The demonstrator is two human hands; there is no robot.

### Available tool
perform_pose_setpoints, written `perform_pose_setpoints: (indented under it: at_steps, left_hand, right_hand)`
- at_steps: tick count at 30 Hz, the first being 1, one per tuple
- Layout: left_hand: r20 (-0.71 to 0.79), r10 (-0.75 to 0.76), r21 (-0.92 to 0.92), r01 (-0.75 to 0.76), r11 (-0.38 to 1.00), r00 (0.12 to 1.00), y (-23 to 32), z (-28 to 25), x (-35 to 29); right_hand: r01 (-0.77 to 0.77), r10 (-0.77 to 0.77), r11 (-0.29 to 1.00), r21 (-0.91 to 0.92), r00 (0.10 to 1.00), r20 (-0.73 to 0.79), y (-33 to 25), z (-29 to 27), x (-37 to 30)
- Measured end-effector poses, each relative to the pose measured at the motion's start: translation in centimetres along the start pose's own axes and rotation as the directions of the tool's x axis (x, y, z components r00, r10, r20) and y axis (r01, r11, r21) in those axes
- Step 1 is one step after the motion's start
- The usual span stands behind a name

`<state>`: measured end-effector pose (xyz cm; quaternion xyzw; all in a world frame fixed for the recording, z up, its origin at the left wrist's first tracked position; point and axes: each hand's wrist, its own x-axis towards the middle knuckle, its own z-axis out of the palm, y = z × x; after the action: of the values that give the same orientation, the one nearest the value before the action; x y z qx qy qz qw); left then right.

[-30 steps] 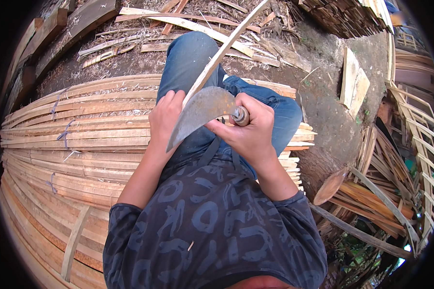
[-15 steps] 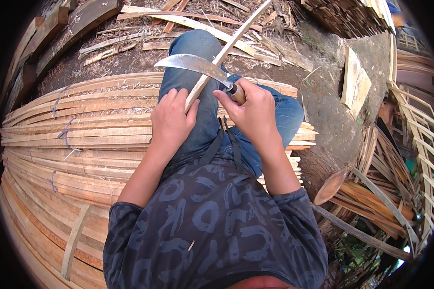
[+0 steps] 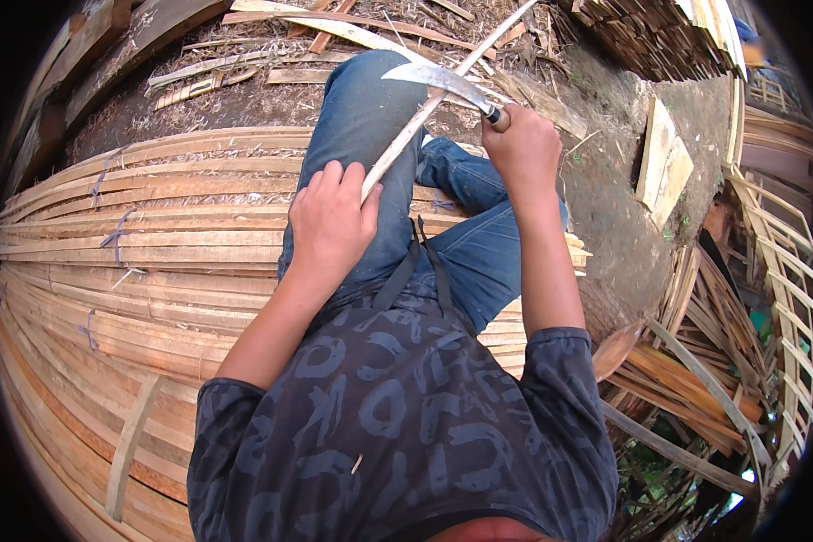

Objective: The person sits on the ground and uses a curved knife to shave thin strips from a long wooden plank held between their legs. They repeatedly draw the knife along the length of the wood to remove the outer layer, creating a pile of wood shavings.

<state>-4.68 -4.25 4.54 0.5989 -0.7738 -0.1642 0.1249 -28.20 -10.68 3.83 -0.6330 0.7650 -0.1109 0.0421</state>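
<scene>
My left hand (image 3: 332, 217) is closed round the near end of a long, thin wooden strip (image 3: 397, 149), held above my raised knee and slanting up to the far right. The handle of a sickle (image 3: 449, 83) is in my right hand (image 3: 524, 152), fingers wrapped round it. Its curved metal blade lies across the strip, a good way up from my left hand, with the tip pointing left. The dark collar of the handle shows at my right thumb; most of the handle is hidden in the fist.
Bundles of long sawn strips (image 3: 154, 237), tied with purple string, lie beneath me and to the left. Offcuts and shavings (image 3: 334, 34) litter the ground ahead. A stack of wood (image 3: 650, 41) stands at far right, with a pale board (image 3: 664, 167) nearer. Thick beams (image 3: 108, 77) lie far left.
My right hand has pushed the sickle away from me and rightward along the strip. My left hand keeps its hold on the near end, shifted slightly right.
</scene>
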Motion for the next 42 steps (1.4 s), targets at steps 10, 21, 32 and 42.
perform_pose_setpoints:
  at_steps: [10,21,32,42]
  left_hand:
    - [0.014,-0.018,-0.064,0.019,0.998,1.0,0.3,-0.4,0.1]
    - [0.03,-0.018,-0.074,0.02,0.997,0.999,-0.3,-0.2,0.2]
    - [0.058,-0.025,-0.13,0.033,0.991,0.998,-0.3,-0.4,0.4]
    - [0.025,-0.031,-0.097,0.033,0.995,0.999,0.2,-0.1,0.6]
  right_hand:
    - [-0.113,0.104,0.982,0.153,0.992,0.065,2.0,-0.5,1.4]
    - [0.213,-0.228,0.869,0.448,0.973,-0.02,-0.3,-2.5,-2.2]
    - [0.213,-0.198,0.946,0.245,0.977,-0.082,4.5,-2.5,2.4]
    - [0.328,-0.328,0.945,-0.011,0.941,-0.081,5.8,-1.9,6.3]
